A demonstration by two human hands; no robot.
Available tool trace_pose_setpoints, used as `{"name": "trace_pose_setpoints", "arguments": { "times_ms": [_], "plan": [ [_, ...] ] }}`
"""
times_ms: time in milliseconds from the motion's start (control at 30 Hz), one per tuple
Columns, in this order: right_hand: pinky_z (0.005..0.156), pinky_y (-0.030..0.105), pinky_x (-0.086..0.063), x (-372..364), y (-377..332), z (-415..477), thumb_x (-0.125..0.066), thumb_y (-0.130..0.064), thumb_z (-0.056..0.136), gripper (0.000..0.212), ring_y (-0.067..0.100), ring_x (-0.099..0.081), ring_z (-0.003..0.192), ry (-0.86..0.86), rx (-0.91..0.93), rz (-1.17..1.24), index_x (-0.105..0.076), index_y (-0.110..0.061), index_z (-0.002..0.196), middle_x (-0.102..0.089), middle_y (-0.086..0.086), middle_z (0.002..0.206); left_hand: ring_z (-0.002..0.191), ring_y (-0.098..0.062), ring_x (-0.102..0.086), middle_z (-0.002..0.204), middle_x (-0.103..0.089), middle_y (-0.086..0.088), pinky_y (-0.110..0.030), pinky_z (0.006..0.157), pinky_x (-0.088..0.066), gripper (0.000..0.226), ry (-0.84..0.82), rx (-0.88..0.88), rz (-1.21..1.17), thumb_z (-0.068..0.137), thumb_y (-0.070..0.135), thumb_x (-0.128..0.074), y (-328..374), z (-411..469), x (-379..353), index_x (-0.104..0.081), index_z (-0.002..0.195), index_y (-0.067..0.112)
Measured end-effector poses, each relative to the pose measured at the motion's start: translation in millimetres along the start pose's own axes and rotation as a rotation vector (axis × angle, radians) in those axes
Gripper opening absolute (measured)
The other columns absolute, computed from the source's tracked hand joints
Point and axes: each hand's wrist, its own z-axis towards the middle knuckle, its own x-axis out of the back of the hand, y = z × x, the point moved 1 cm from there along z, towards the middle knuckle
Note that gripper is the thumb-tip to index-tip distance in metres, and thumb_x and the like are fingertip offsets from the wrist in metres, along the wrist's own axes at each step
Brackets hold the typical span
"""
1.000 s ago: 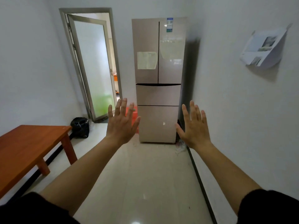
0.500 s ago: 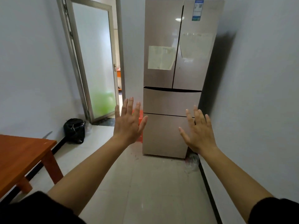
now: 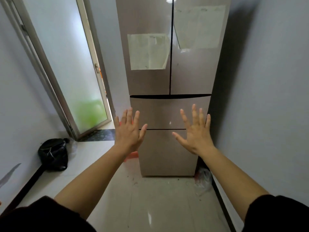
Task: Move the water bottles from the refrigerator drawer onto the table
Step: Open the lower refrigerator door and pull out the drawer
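The refrigerator (image 3: 167, 81) fills far more of the view than a moment ago, and the wooden worktop has slipped out of sight, so the approach is nearly done. Its glossy, flat beige drawers (image 3: 160, 113) are shut. The water bottles, presumably inside, cannot be seen. The left hand (image 3: 128, 133) and right hand (image 3: 195, 133) are spread wide, fingers straight, holding nothing. A crumpled black bag (image 3: 53, 154) sits by the wall.

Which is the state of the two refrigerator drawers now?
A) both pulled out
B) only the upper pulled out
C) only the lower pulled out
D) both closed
D: the upper drawer and the lower drawer sit shut, no inside showing; the left hand and right hand are spread and empty.
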Motion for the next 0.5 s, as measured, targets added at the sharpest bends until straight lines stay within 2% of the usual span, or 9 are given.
{"name": "trace_pose_setpoints", "arguments": {
  "times_ms": [100, 167, 267, 400, 500],
  "plan": [
    [0.117, 0.063, 0.010, -31, 16, 76, -0.019, -0.082, 0.086, 0.095, 0.039, 0.032, 0.144, -0.040, 0.011, -0.020, 0.030, -0.032, 0.151, 0.044, 0.013, 0.153, 0.153, -0.029, -0.002, 0.166, -0.006, -0.010, -0.058, 0.120, -0.009, 0.082, -0.027, -0.024, 0.038, 0.091, 0.064, 0.005, -6, 72, -27, -0.016, 0.157, 0.021],
    [0.119, 0.061, 0.008, -51, 22, 127, -0.020, -0.081, 0.088, 0.095, 0.038, 0.031, 0.145, -0.066, 0.013, -0.003, 0.027, -0.029, 0.152, 0.041, 0.013, 0.154, 0.153, -0.029, -0.004, 0.165, -0.008, -0.011, -0.057, 0.120, -0.010, 0.076, -0.017, -0.004, 0.026, 0.095, 0.062, -0.002, -14, 114, -44, -0.017, 0.157, 0.020],
    [0.121, 0.058, 0.003, -81, 17, 182, -0.020, -0.080, 0.089, 0.095, 0.035, 0.025, 0.148, -0.122, 0.019, 0.021, 0.021, -0.027, 0.155, 0.030, 0.014, 0.160, 0.153, -0.028, -0.003, 0.165, -0.008, -0.010, -0.056, 0.121, -0.010, 0.071, -0.042, 0.039, -0.006, 0.098, 0.060, -0.011, -31, 158, -72, -0.016, 0.157, 0.020],
    [0.122, 0.055, -0.001, -124, 5, 239, -0.017, -0.081, 0.088, 0.095, 0.033, 0.015, 0.151, -0.197, 0.068, -0.016, 0.017, -0.023, 0.156, 0.015, 0.015, 0.164, 0.153, -0.028, -0.001, 0.166, -0.005, -0.010, -0.055, 0.120, -0.012, 0.085, -0.077, 0.066, -0.009, 0.090, 0.071, -0.002, -60, 207, -119, -0.012, 0.157, 0.019],
    [0.123, 0.051, -0.008, -158, -6, 272, -0.019, -0.080, 0.089, 0.096, 0.032, 0.001, 0.153, -0.217, 0.061, -0.007, 0.009, -0.021, 0.158, 0.001, 0.014, 0.166, 0.153, -0.029, -0.003, 0.166, -0.005, -0.010, -0.054, 0.121, -0.014, 0.094, -0.119, 0.121, -0.079, 0.087, 0.079, -0.010, -84, 241, -166, -0.010, 0.157, 0.017]
  ]
}}
